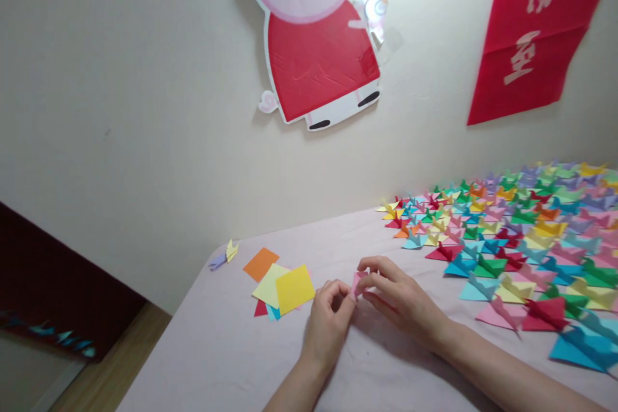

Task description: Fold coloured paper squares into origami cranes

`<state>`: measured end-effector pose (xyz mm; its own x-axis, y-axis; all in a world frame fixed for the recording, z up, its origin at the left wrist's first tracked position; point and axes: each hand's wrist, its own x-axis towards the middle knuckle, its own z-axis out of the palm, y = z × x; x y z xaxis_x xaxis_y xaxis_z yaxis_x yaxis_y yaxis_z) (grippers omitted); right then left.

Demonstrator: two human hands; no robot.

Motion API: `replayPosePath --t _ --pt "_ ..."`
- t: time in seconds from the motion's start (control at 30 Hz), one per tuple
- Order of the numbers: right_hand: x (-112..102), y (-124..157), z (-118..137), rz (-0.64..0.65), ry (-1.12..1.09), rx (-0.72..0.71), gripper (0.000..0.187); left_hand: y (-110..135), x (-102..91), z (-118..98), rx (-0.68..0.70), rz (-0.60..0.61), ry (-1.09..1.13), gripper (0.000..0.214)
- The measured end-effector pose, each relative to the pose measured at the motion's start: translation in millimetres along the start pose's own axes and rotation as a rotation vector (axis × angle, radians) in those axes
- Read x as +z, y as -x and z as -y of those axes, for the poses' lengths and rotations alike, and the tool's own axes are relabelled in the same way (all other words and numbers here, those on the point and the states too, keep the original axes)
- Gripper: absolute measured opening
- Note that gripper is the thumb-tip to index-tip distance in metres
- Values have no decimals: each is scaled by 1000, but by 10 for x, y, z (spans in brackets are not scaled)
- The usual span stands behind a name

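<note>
Both my hands meet over the table on a small folded pink paper. My left hand pinches its lower left side with fingers curled. My right hand pinches its top and right side with thumb and fingertips. Most of the pink paper is hidden between the fingers. Just left of my left hand lies a loose stack of flat paper squares, with yellow on top and orange, pale yellow, red and blue around it.
Many folded paper figures in many colours lie in rows across the right half of the table. Two small folded pieces sit at the far left corner. A cartoon cutout and a red banner hang on the wall behind.
</note>
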<state>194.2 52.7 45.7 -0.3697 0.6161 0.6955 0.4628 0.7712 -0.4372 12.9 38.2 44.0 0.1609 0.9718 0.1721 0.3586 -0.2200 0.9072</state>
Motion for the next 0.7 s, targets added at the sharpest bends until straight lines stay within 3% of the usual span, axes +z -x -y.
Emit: replayPosePath --t 0.23,0.3,0.47,0.7 --pt "12 -7 -16 12 0 18 19 3 4 22 24 31 -25 21" --pt "-7 -22 -17 18 -3 41 17 14 17 0 58 -14 -62 11" --pt "-41 -40 -13 47 -12 111 16 27 21 -75 237 -164 -307 8" --pt "8 -26 6 64 76 88 12 26 -1 -122 333 -183 -498 14"
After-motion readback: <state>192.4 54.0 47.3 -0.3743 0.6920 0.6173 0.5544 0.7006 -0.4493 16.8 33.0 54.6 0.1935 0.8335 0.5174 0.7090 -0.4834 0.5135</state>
